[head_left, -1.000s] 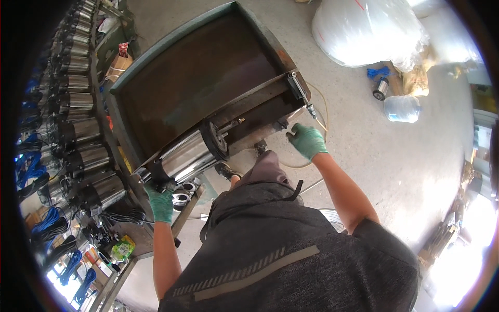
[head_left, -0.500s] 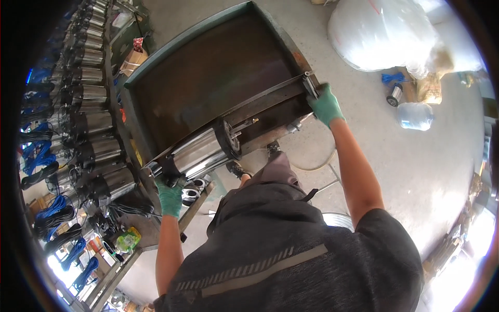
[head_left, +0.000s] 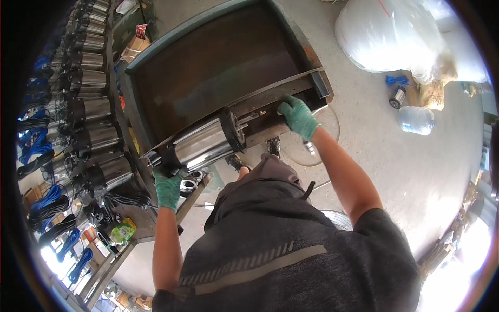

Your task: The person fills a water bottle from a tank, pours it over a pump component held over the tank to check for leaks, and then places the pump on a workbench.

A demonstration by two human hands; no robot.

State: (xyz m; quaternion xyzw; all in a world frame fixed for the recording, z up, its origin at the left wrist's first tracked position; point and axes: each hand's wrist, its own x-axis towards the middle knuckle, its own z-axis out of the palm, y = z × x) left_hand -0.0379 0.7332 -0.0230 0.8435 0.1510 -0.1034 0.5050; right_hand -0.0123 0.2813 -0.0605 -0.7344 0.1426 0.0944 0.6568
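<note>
A shiny steel cylinder with black end flanges, seemingly a motor or pump body, lies across the near edge of a large dark metal trough. My left hand, in a green glove, is closed at the cylinder's left end, beside a small metal fitting; what its fingers grip is hidden. My right hand, gloved alike, is closed above the trough's near right part, to the right of the shaft and a small brass-coloured fitting. Whatever it holds, if anything, cannot be made out. A metal hose end shows below that wrist.
Rows of similar steel cylinders with blue and black cables line a rack at left. Large clear plastic bags, a small cylinder and a plastic-wrapped bundle lie on the floor at right. A thin hose loops near my feet.
My right hand has left the metal piece at the trough's right corner and moved left and down toward the shaft. My left hand stays at the cylinder's left end.
</note>
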